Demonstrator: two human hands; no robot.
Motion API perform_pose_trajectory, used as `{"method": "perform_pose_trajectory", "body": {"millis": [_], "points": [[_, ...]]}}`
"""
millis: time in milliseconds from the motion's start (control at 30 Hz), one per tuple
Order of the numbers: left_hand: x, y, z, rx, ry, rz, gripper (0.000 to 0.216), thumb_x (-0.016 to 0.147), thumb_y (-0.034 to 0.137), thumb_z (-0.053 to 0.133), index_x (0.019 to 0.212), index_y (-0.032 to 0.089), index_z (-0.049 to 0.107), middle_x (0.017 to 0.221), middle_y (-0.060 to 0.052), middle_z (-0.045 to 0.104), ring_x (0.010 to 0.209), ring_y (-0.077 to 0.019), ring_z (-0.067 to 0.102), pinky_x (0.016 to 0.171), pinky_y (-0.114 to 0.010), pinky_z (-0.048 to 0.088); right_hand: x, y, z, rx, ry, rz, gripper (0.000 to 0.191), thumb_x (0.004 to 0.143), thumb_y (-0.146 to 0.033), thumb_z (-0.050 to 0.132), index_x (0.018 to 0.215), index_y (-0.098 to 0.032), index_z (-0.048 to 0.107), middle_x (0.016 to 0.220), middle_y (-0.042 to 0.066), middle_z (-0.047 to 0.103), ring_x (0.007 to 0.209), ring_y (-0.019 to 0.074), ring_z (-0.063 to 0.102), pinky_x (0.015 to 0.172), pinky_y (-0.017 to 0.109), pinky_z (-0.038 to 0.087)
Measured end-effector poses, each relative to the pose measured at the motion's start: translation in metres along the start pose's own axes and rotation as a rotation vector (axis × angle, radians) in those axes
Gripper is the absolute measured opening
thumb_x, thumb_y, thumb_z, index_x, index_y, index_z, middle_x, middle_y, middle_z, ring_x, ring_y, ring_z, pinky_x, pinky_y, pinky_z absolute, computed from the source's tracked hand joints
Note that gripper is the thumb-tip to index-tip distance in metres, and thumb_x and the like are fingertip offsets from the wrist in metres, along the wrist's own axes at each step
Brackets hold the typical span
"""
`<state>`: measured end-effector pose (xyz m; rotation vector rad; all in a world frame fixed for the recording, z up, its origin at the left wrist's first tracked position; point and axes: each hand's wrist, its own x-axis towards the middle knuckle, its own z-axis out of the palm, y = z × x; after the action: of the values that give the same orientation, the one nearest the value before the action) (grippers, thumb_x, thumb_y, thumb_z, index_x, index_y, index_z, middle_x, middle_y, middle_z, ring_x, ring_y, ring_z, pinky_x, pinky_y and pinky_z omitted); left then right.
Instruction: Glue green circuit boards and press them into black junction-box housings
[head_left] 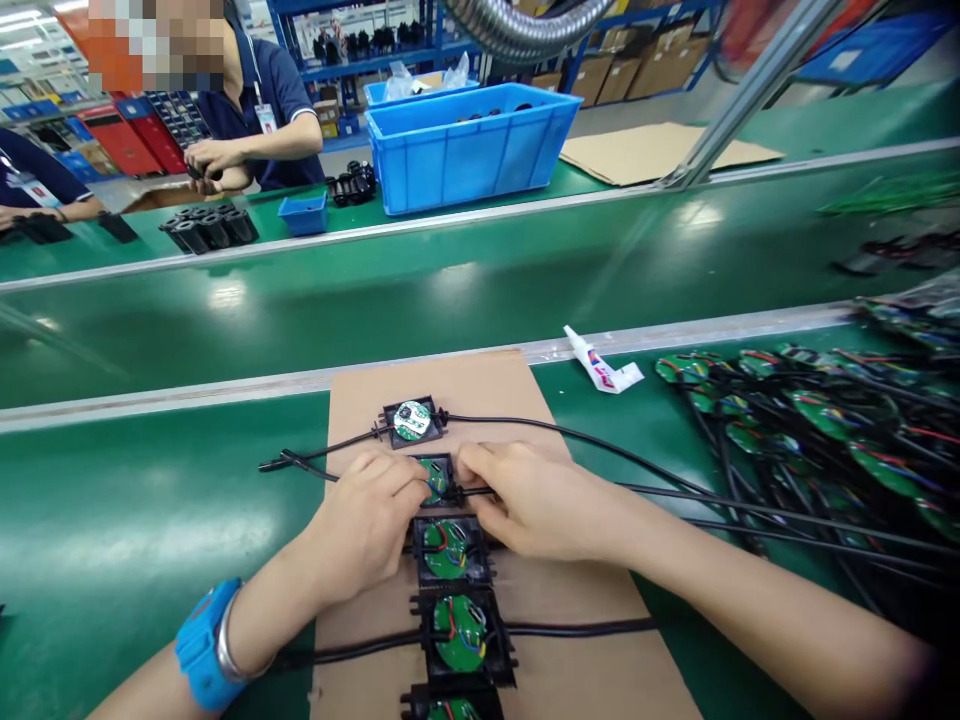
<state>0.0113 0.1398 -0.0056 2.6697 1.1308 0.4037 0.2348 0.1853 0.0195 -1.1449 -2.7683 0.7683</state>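
On a brown cardboard sheet [585, 620], several square black plastic housings with round green circuit boards stand in a column, black cables leading off their sides. My left hand [371, 515] grips the left side of the second housing from the top [437, 480], its fingertips partly covering the board. At that housing's right side, my right hand [529, 495] pinches the black cable [478, 491] where it enters; the exact contact is partly hidden. Above my hands lies the top housing [412, 421], its board showing a white face. Below them is another housing [452, 551] with red and yellow wires.
A heap of wired circuit boards [817, 430] lies at the right. A white glue tube [600, 362] rests near the bench's back rail. Across the belt are a large blue bin [472, 150], black parts [211, 228] and a co-worker [277, 110] handling a small dark part.
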Motion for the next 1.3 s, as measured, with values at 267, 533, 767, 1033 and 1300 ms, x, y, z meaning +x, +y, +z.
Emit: {"method": "perform_pose_trajectory", "body": {"millis": [267, 533, 767, 1033, 1300], "points": [[-0.006, -0.002, 0.014, 0.055, 0.014, 0.029, 0.037, 0.083, -0.002, 0.040, 0.112, 0.008, 0.061, 0.116, -0.011, 0.066, 0.103, -0.0255, 0.058, 0.087, -0.040, 0.047, -0.001, 0.010, 0.035, -0.201, 0.291, -0.127, 0.022, 0.088, -0.012, 0.036, 0.079, -0.015, 0.056, 0.071, 0.006, 0.056, 0.059, 0.0148, 0.049, 0.056, 0.030, 0.033], [-0.004, -0.002, 0.014, 0.032, -0.006, -0.001, 0.044, 0.078, -0.001, 0.041, 0.119, 0.010, 0.055, 0.108, -0.011, 0.064, 0.098, -0.0246, 0.055, 0.087, -0.040, 0.047, 0.005, 0.014, 0.038, -0.302, 0.193, -0.143, 0.018, 0.083, -0.006, 0.041, 0.076, -0.016, 0.054, 0.069, 0.003, 0.057, 0.055, 0.0127, 0.043, 0.052, 0.030, 0.022], [0.009, 0.009, 0.011, 0.177, -0.161, -0.068, 0.033, 0.072, 0.004, 0.048, 0.101, 0.014, 0.062, 0.092, -0.008, 0.060, 0.083, -0.0240, 0.049, 0.074, -0.038, 0.042, 0.008, 0.009, 0.043, -0.453, 0.211, -0.254, 0.018, 0.079, -0.002, 0.045, 0.080, -0.014, 0.058, 0.073, 0.008, 0.059, 0.060, 0.0171, 0.047, 0.051, 0.031, 0.019], [-0.003, 0.002, 0.021, 0.175, -0.046, -0.005, 0.067, 0.069, 0.000, 0.048, 0.134, 0.017, 0.047, 0.122, -0.009, 0.058, 0.095, -0.0237, 0.050, 0.082, -0.038, 0.040, 0.001, 0.032, 0.037, 0.010, 0.320, -0.173, 0.024, 0.092, -0.017, 0.044, 0.090, -0.016, 0.068, 0.085, 0.007, 0.061, 0.084, 0.0180, 0.052, 0.076, 0.031, 0.042], [0.002, 0.004, 0.013, 0.084, -0.077, -0.018, 0.058, 0.073, 0.003, 0.047, 0.130, 0.015, 0.052, 0.122, -0.011, 0.059, 0.095, -0.0250, 0.054, 0.082, -0.042, 0.045, 0.011, 0.032, 0.041, 0.193, 0.311, -0.210, 0.021, 0.087, -0.009, 0.043, 0.083, -0.013, 0.063, 0.081, 0.006, 0.062, 0.081, 0.0172, 0.052, 0.079, 0.032, 0.042]]}}
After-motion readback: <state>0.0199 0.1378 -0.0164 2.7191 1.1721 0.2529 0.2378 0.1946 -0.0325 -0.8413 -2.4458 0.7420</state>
